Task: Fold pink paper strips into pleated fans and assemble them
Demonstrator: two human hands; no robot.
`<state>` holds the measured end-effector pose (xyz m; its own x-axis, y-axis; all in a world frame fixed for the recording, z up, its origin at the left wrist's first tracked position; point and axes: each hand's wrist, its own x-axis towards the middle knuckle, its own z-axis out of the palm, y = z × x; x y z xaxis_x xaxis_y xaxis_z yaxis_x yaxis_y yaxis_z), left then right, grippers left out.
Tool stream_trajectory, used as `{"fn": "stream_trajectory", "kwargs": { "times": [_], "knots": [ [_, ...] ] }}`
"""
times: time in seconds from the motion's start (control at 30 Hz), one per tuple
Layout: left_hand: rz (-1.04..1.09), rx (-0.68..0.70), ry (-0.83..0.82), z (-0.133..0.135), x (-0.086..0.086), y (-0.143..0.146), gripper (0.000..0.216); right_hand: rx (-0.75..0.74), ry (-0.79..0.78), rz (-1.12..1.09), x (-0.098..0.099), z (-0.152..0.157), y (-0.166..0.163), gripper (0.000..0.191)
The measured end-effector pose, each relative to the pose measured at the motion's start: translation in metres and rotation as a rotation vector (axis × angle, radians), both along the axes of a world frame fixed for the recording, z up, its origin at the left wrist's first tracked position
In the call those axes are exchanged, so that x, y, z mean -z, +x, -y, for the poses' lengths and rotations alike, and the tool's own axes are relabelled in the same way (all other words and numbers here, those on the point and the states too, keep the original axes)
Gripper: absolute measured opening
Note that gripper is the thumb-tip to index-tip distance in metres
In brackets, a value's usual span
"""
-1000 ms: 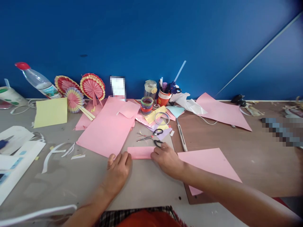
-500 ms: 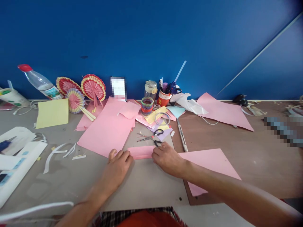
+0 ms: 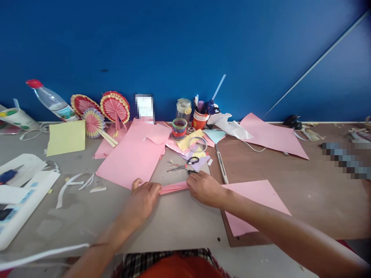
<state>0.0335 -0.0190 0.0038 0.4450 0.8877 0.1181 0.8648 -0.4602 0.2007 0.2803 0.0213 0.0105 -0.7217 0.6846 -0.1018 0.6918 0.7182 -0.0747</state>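
Observation:
A narrow folded strip of pink paper (image 3: 174,188) stretches between my two hands, just over the grey tabletop (image 3: 174,224). My left hand (image 3: 147,195) is closed on its left end, and my right hand (image 3: 203,188) pinches the right end; both ends are hidden under the fingers. Right behind the strip lie scissors (image 3: 177,168), one handle loop partly covered by my right hand. A large pink sheet (image 3: 130,158) spreads out beyond my left hand. Another pink sheet (image 3: 257,199) lies partly beneath my right forearm.
A utility knife (image 3: 222,166) lies right of the scissors. Paper fans (image 3: 115,110), a tilted plastic bottle (image 3: 52,102), a jar wound with coloured bands (image 3: 179,129) and a red cup of pens (image 3: 199,120) line the blue wall. A white power strip (image 3: 26,208) is at left.
The folded pink paper has gone from lying flat and wider to a narrower strip tipped on edge, its right end slightly raised. Both hands stay at its ends.

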Motion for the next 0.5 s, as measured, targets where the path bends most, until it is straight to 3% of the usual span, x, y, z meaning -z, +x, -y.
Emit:
{"fn": "stream_trajectory", "kwargs": {
  "times": [0.13,0.27,0.5],
  "knots": [
    [0.140,0.014,-0.231,0.001,-0.016,-0.002,0.020,0.084,-0.203,-0.088,-0.011,0.000,0.005,0.015],
    [0.115,0.025,-0.224,0.006,-0.030,0.000,0.022,0.160,-0.328,-0.166,-0.020,0.002,0.008,0.012],
    [0.168,-0.051,-0.246,0.009,-0.034,0.005,0.016,0.090,-0.245,-0.151,-0.027,0.006,0.009,0.013]
  ]
}}
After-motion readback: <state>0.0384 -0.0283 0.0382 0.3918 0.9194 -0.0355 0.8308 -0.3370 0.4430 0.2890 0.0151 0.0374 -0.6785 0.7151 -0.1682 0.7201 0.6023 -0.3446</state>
